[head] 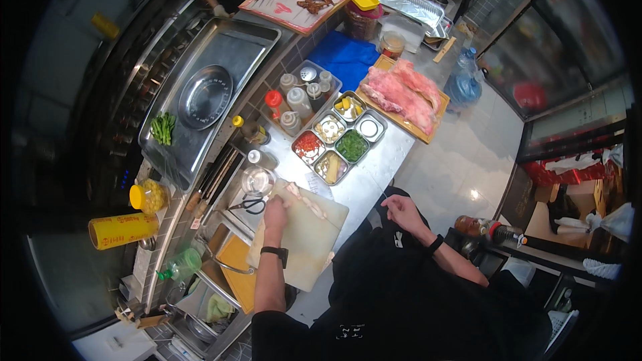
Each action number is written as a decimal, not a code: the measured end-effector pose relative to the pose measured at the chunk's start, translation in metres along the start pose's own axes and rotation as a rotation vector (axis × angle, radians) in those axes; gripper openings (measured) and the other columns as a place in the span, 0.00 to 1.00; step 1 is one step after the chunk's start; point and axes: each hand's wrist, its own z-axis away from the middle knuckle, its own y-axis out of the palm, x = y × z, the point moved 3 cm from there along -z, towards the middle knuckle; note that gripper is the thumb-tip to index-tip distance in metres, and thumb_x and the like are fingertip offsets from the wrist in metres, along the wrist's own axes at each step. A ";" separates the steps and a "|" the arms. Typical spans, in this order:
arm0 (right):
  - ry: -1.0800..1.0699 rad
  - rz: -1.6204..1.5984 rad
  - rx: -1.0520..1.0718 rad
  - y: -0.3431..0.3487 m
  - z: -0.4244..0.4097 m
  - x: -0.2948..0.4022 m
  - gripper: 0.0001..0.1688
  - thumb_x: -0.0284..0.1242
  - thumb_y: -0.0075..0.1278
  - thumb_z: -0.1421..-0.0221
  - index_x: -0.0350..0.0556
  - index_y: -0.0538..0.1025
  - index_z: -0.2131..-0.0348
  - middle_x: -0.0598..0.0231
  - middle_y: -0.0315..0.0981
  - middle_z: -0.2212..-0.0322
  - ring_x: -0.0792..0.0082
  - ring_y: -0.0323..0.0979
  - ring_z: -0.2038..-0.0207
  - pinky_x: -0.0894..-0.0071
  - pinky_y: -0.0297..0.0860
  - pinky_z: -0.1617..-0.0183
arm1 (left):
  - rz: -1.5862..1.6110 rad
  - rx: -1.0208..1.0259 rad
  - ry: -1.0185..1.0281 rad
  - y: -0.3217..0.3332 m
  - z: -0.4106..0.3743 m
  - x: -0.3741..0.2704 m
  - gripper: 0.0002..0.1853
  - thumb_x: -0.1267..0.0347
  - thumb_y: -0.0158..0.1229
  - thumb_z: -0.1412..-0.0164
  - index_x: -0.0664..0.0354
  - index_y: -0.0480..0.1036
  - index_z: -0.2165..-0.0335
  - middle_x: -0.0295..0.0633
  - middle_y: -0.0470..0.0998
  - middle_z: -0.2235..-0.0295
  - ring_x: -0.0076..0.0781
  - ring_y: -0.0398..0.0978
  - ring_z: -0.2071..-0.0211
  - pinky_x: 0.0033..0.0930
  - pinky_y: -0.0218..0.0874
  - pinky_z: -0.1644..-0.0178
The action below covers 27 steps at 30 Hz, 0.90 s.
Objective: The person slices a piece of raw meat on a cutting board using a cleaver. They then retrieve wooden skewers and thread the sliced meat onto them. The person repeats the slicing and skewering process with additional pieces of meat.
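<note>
My left hand (275, 215), with curled fingers, is over the far left part of a whitish plastic cutting board (311, 240). Strips of pale raw meat (307, 200) lie along the board's far side, close to those fingertips. Whether the fingers grip a piece is hidden. My right hand (405, 214) is raised off the board, right of the steel worktop's edge. Its thumb and forefinger are close together; a faint thin line shows by the fingertips, too fine to identify. Black-handled scissors (251, 205) rest left of the board, beside a clear bowl of liquid (258, 181).
Beyond the board stand steel containers of chopped ingredients (352, 145) and a bin of squeeze bottles (299, 101). Large raw meat slabs (401, 93) cover a wooden board. A steel tray (241, 45) lies left. A co-worker's gloved hand (220, 11) shows at the far left.
</note>
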 end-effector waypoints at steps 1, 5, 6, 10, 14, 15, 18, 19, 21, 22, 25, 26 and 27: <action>-0.012 0.012 0.006 0.003 0.001 -0.002 0.12 0.26 0.48 0.25 0.39 0.83 0.58 0.70 0.77 0.78 0.80 0.75 0.74 0.74 0.71 0.68 | 0.028 0.019 -0.054 0.006 0.002 0.003 0.12 0.67 0.68 0.33 0.66 0.76 0.60 0.56 0.82 0.57 0.62 0.76 0.47 0.57 0.70 0.45; -0.038 0.068 0.014 0.004 -0.004 0.004 0.12 0.25 0.49 0.25 0.38 0.83 0.58 0.68 0.77 0.77 0.80 0.76 0.73 0.73 0.71 0.68 | -0.066 -0.156 0.085 0.011 0.015 0.005 0.11 0.68 0.66 0.33 0.66 0.75 0.60 0.60 0.80 0.59 0.65 0.78 0.52 0.57 0.71 0.48; -0.046 0.071 0.013 0.004 -0.005 0.001 0.12 0.25 0.49 0.25 0.38 0.83 0.58 0.68 0.77 0.77 0.80 0.76 0.73 0.73 0.71 0.68 | -0.030 -0.126 0.104 0.006 0.017 0.003 0.11 0.68 0.66 0.33 0.66 0.76 0.60 0.61 0.80 0.59 0.66 0.78 0.53 0.58 0.72 0.49; -0.080 0.064 0.006 0.005 -0.008 -0.004 0.12 0.26 0.49 0.25 0.38 0.83 0.57 0.68 0.78 0.78 0.79 0.76 0.74 0.72 0.71 0.69 | 0.084 -0.089 -0.084 0.002 0.023 -0.005 0.10 0.68 0.65 0.32 0.67 0.79 0.61 0.58 0.82 0.60 0.67 0.80 0.56 0.58 0.72 0.51; -0.073 0.110 -0.013 0.005 -0.007 0.006 0.11 0.26 0.46 0.22 0.40 0.79 0.52 0.71 0.75 0.79 0.82 0.72 0.76 0.76 0.67 0.71 | 0.107 -0.192 -0.075 -0.016 0.035 0.005 0.12 0.67 0.65 0.31 0.70 0.82 0.62 0.58 0.84 0.66 0.61 0.83 0.62 0.56 0.74 0.54; -0.045 0.120 -0.023 0.002 -0.002 0.016 0.10 0.26 0.44 0.22 0.41 0.77 0.52 0.71 0.75 0.78 0.82 0.72 0.75 0.76 0.67 0.71 | 0.157 -0.235 -0.122 -0.029 0.037 -0.010 0.13 0.66 0.66 0.31 0.70 0.82 0.62 0.58 0.85 0.68 0.57 0.84 0.65 0.55 0.75 0.56; -0.125 0.021 -0.041 0.011 -0.005 0.011 0.09 0.26 0.43 0.23 0.42 0.74 0.55 0.67 0.77 0.78 0.79 0.75 0.75 0.72 0.70 0.70 | 0.714 -0.317 -0.185 -0.062 0.051 -0.042 0.12 0.68 0.66 0.27 0.71 0.80 0.60 0.49 0.86 0.69 0.34 0.84 0.69 0.39 0.78 0.61; -0.118 0.049 -0.012 0.016 -0.004 0.023 0.08 0.26 0.46 0.24 0.40 0.75 0.56 0.67 0.77 0.77 0.79 0.74 0.74 0.72 0.69 0.70 | 1.010 -0.344 -0.173 -0.058 0.055 -0.039 0.11 0.69 0.66 0.26 0.71 0.80 0.59 0.45 0.86 0.69 0.27 0.83 0.69 0.34 0.78 0.62; -0.187 0.035 0.021 0.028 -0.003 0.032 0.08 0.26 0.49 0.25 0.38 0.77 0.58 0.68 0.75 0.77 0.80 0.74 0.74 0.73 0.69 0.70 | 1.288 -0.355 -0.206 -0.064 0.055 -0.068 0.09 0.73 0.63 0.24 0.71 0.76 0.53 0.47 0.87 0.64 0.30 0.85 0.67 0.30 0.80 0.60; -0.168 0.096 0.054 0.033 0.002 0.047 0.10 0.26 0.52 0.26 0.37 0.81 0.58 0.68 0.75 0.77 0.80 0.74 0.73 0.74 0.69 0.69 | 1.319 -0.361 -0.222 -0.068 0.060 -0.078 0.11 0.72 0.63 0.24 0.71 0.75 0.52 0.50 0.87 0.63 0.32 0.86 0.66 0.31 0.81 0.59; -0.182 0.106 0.135 0.048 0.014 0.070 0.11 0.26 0.53 0.26 0.37 0.83 0.56 0.67 0.77 0.76 0.80 0.75 0.73 0.75 0.70 0.69 | 1.436 -0.350 -0.236 -0.080 0.066 -0.110 0.13 0.71 0.61 0.23 0.72 0.72 0.48 0.55 0.87 0.60 0.37 0.88 0.64 0.35 0.84 0.56; -0.192 0.112 0.154 0.052 0.015 0.074 0.11 0.26 0.53 0.26 0.37 0.84 0.55 0.67 0.78 0.76 0.81 0.76 0.73 0.75 0.70 0.69 | 1.478 -0.337 -0.235 -0.083 0.067 -0.119 0.14 0.71 0.60 0.22 0.73 0.71 0.48 0.57 0.87 0.60 0.38 0.88 0.63 0.35 0.84 0.56; -0.200 0.117 0.175 0.056 0.016 0.077 0.11 0.26 0.53 0.26 0.37 0.84 0.55 0.66 0.78 0.76 0.81 0.76 0.73 0.75 0.70 0.69 | 1.520 -0.324 -0.236 -0.087 0.070 -0.128 0.15 0.70 0.59 0.21 0.73 0.70 0.47 0.59 0.87 0.59 0.39 0.89 0.62 0.36 0.85 0.55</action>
